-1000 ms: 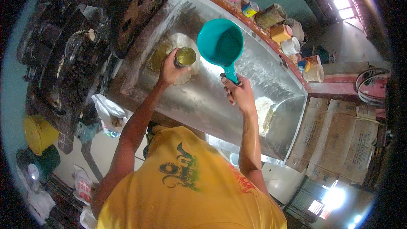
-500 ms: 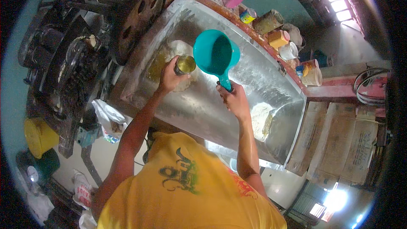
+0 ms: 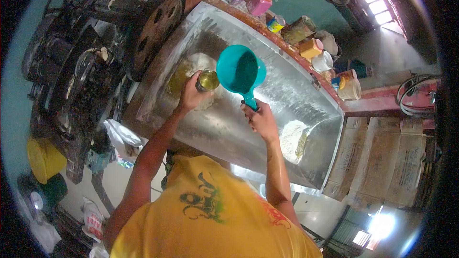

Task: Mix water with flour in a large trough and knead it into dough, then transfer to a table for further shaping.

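My left hand (image 3: 192,94) is closed around a small metal cup (image 3: 208,80) with yellowish liquid showing inside. In my right hand (image 3: 261,122) is the handle of a teal plastic dipper (image 3: 228,69); its inside is shadowed, so I cannot tell what it holds. Cup and dipper are side by side above a wide metal trough (image 3: 229,129), their rims close together. Below the cup, a pale mound of what looks like flour (image 3: 200,61) lies beside a yellowish wet patch (image 3: 176,82). Another white floury heap (image 3: 291,139) rests at the trough's right end.
Pink-lidded jars (image 3: 260,4), an orange-lidded jar (image 3: 311,48), a white tub (image 3: 322,61) and several cans line the ledge behind the trough. A machine with a large dark wheel (image 3: 158,33) stands at left. Flattened cardboard (image 3: 368,157) leans at right; a yellow bucket (image 3: 45,160) sits lower left.
The whole scene sits slightly lower in the picture. Both hands keep their hold, and the cup and dipper stay side by side with little shift between them.
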Demonstrator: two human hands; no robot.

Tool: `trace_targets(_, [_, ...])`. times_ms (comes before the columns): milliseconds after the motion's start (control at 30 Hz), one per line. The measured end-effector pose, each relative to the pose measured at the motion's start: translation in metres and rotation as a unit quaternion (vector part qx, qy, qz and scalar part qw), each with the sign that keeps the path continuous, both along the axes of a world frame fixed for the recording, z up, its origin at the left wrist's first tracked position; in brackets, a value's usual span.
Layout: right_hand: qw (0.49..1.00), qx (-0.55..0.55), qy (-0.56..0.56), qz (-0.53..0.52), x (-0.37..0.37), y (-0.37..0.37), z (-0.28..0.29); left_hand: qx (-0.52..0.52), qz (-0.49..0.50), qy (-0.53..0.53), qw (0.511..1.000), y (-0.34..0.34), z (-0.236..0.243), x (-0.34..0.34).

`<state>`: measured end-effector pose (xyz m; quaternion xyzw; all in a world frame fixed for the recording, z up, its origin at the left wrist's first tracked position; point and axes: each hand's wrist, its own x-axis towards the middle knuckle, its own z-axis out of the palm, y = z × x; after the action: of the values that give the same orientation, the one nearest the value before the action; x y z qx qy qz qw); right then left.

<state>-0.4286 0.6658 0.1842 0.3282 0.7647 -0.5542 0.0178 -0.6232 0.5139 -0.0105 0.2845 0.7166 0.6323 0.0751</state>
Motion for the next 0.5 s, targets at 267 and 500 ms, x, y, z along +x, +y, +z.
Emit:
trace_targets(267, [0.997, -0.058, -0.002, -0.041, 0.002, -0.013, 0.007, 0.033, -0.061, -0.046, 0.997, -0.003, -0.020, -0.001])
trace_targets(500, [0.979, -0.152, -0.006, -0.136, 0.024, -0.003, 0.001, -0.067, -0.033, -0.228, 0.971, -0.024, -0.082, -0.046])
